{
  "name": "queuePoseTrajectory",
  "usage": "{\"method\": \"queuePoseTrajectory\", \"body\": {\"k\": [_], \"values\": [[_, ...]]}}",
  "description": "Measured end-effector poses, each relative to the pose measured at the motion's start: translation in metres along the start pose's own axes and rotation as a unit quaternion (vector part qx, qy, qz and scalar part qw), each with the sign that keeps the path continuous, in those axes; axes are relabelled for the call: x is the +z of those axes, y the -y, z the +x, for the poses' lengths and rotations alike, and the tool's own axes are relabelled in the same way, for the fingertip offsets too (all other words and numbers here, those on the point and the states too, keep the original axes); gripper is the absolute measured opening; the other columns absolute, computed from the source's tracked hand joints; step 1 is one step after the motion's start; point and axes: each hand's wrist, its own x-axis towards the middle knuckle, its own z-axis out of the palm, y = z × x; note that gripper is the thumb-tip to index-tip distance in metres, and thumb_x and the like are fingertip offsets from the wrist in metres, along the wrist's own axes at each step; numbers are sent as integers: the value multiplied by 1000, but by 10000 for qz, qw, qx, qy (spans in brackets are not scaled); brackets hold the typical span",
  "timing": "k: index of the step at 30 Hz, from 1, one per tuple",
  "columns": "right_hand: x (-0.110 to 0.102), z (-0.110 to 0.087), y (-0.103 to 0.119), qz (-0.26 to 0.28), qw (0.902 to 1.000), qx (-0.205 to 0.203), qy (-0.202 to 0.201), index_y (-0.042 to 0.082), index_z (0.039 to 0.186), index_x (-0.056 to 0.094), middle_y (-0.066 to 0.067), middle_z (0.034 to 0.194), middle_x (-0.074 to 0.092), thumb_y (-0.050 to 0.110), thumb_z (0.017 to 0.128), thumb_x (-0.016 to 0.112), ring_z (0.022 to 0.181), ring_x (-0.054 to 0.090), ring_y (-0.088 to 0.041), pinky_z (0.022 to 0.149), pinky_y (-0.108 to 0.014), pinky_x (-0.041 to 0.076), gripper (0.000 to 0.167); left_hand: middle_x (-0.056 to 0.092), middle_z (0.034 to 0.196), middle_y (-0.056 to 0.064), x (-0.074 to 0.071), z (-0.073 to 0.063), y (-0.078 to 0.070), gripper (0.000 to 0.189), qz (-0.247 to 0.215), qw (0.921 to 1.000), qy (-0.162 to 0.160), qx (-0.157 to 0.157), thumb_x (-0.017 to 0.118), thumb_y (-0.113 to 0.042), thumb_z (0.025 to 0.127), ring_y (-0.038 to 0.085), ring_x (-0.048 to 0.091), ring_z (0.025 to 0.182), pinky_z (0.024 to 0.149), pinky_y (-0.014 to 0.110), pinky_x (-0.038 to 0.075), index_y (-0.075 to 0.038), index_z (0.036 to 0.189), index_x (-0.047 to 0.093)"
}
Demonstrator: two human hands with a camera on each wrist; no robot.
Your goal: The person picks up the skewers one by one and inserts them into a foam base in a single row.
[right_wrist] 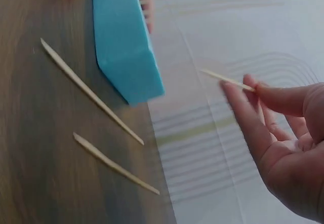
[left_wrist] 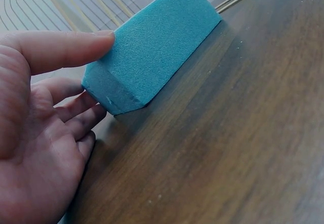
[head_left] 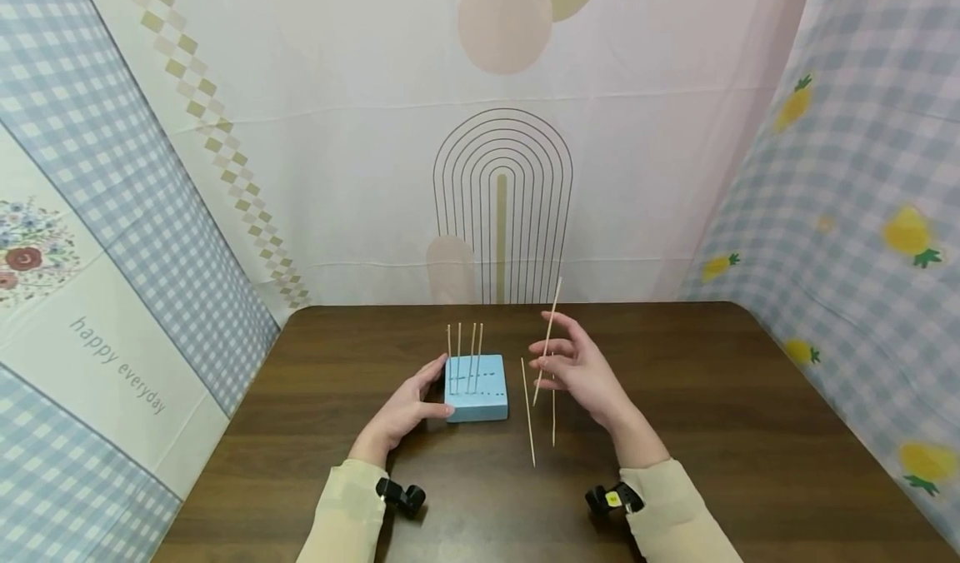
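Pale sleeves (head_left: 343, 513) come up from 7 and 5 o'clock, a black wrist camera on each. Blue block (head_left: 486, 385) sits on the desk (head_left: 480, 505) at 12 o'clock, four thin sticks (head_left: 459, 346) standing in its left half. Left hand (head_left: 405, 411) has a wide grip on the block's 9 o'clock side, thumb at the near corner. Right hand's (head_left: 583, 373) grip is down to a pinch on a raised stick (head_left: 550, 327), top leaning toward 1 o'clock. Two loose sticks (head_left: 528, 412) lie at the block's 3 o'clock.
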Motion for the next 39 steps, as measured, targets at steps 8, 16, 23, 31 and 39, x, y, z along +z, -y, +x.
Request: {"method": "queuePoseTrajectory", "body": {"k": [8, 16, 23, 31, 39], "values": [[43, 8, -7, 240, 9991, -171, -301, 6, 138, 67, -20, 114, 75, 6, 105, 69, 109, 72, -33, 90, -56, 60, 33, 23, 176, 16, 0, 0, 0, 98, -55, 10000, 7, 7, 83, -8, 86, 36, 16, 162, 128, 58, 14, -6, 169, 30], [81, 10, -21, 408, 9954, -286, -812, 10, 132, 70, -22, 121, 72, 9, 108, 64, 114, 69, -34, 88, -50, 62, 25, 22, 176, 15, 1, 2, 0, 98, -68, 10000, 27, -37, 83, -12, 87, 36, 17, 162, 128, 58, 15, -6, 169, 30], [89, 10, -26, 444, 9944, -361, -890, 7, 131, 69, -23, 120, 71, 8, 108, 63, 113, 70, -32, 88, -47, 62, 24, 22, 176, 16, -1, 3, 3, 98, -29, 10000, 32, -36, 83, -12, 87, 35, 17, 162, 128, 57, 15, -6, 169, 29], [89, 9, -27, 432, 9950, -399, -805, 5, 131, 69, -21, 123, 72, 9, 108, 64, 115, 70, -35, 92, -50, 61, 24, 21, 176, 15, -1, 3, 3, 97, -25, 10000, 75, -37, 83, -12, 89, 34, 15, 163, 129, 56, 13, -6, 169, 29], [88, 9, -26, 412, 9959, -343, -728, 1, 132, 69, -20, 123, 73, 7, 106, 66, 115, 71, -33, 91, -50, 61, 27, 20, 177, 16, -1, 2, 1, 97, -2, 9999, 74, -68, 82, -12, 89, 35, 15, 163, 129, 56, 13, -5, 170, 28]]}}
